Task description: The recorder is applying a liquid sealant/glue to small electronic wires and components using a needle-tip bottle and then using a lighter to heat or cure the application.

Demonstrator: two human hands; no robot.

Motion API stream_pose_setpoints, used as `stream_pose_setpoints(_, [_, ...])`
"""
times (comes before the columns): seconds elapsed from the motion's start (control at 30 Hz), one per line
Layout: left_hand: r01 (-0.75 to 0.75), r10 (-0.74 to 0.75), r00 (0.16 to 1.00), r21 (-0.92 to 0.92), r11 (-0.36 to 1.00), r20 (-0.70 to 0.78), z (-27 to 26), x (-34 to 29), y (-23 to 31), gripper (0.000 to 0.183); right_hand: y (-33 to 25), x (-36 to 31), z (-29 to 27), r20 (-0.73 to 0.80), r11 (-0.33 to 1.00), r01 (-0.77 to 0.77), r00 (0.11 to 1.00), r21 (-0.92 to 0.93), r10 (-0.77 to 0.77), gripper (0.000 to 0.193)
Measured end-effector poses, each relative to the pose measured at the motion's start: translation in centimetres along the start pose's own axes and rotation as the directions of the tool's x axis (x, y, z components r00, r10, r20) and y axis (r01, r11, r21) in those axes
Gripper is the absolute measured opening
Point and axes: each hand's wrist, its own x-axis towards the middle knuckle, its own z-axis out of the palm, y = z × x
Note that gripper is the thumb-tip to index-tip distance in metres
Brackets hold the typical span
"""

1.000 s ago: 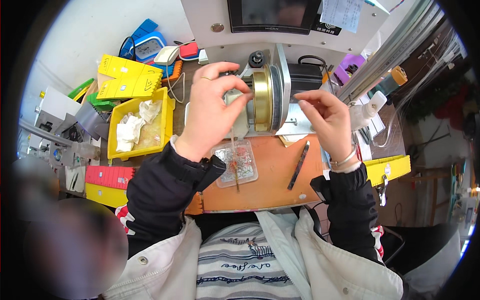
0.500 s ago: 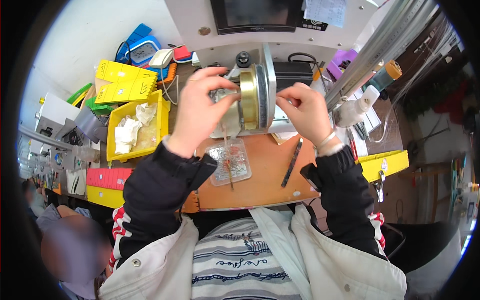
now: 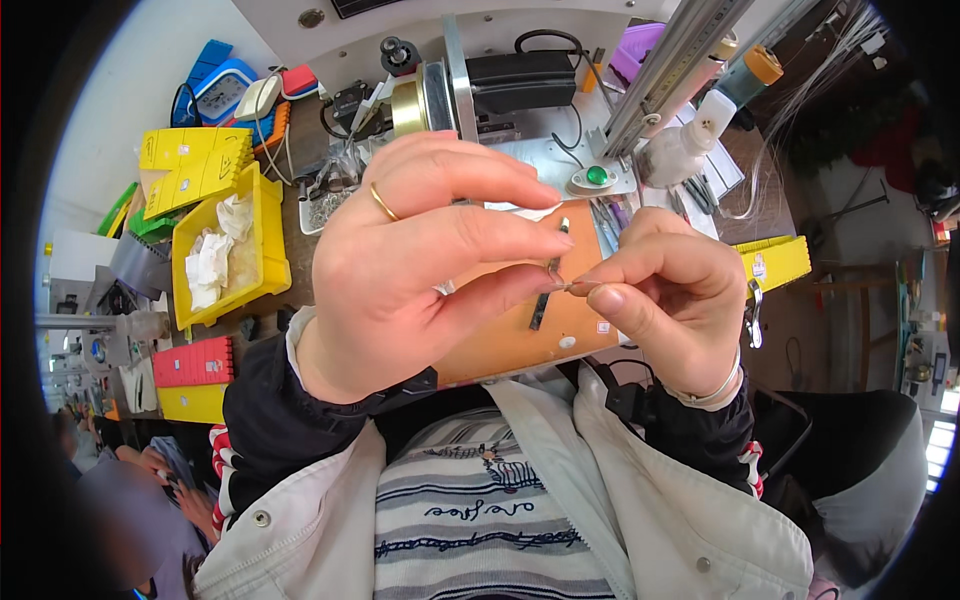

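Observation:
My right hand (image 3: pixel 685 300) is closed, pinching a short thin strand (image 3: pixel 577 287) between thumb and forefinger. Its free end reaches the tip of my left thumb. My left hand (image 3: pixel 420 255) wears a ring; its forefinger and thumb tips are apart, close to that end. Both hands hover above an orange work board (image 3: pixel 575 325) at the front of the bench. Beneath my fingertips a dark pen-like stick (image 3: pixel 538 312) lies on the board. Behind my left hand, a gold-coloured wheel (image 3: pixel 408 108) on a machine is partly hidden.
A yellow bin (image 3: pixel 262 255) with white crumpled cloths stands at the left. A green button (image 3: pixel 597 175) sits on the machine's base, and a pale bottle (image 3: pixel 685 150) stands right of it. Beyond my right hand lies a yellow holder (image 3: pixel 780 262). Another person's hands (image 3: pixel 175 480) show at lower left.
Both hands have come away from the wheel, toward me, and met above the board. The view has shifted, so the machine now sits farther up and left.

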Motion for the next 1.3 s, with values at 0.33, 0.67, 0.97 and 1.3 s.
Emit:
stream_pose_setpoints(0.33, [0.083, -0.08, 0.996, -0.075, 0.994, 0.045, -0.1, -0.7, 1.3, 0.016, 0.2, -0.3, 0.0, 0.024, 0.997, 0.076, 0.997, -0.022, -0.076, 0.009])
stream_pose_setpoints(0.67, [0.198, -0.119, 0.932, 0.206, 0.958, -0.342, -3.6, -5.4, 0.1, 0.012, 6.8, 1.1, -3.4, -0.316, 0.832, -0.025, 0.931, -0.554, -0.183, 0.038])
stream_pose_setpoints(0.97, [0.127, 0.0, 0.934, 0.331, 0.935, -0.358, -4.5, -5.5, -1.1, 0.017, 7.8, 4.4, -5.4, -0.223, 0.536, -0.015, 0.92, -0.844, -0.324, 0.036])
stream_pose_setpoints(1.3, [0.097, 0.02, 0.939, 0.32, 0.942, -0.343, -5.6, -6.7, -1.2, 0.014, -13.1, 9.9, -8.6, -0.312, 0.706, 0.387, 0.698, -0.593, -0.645, 0.022])
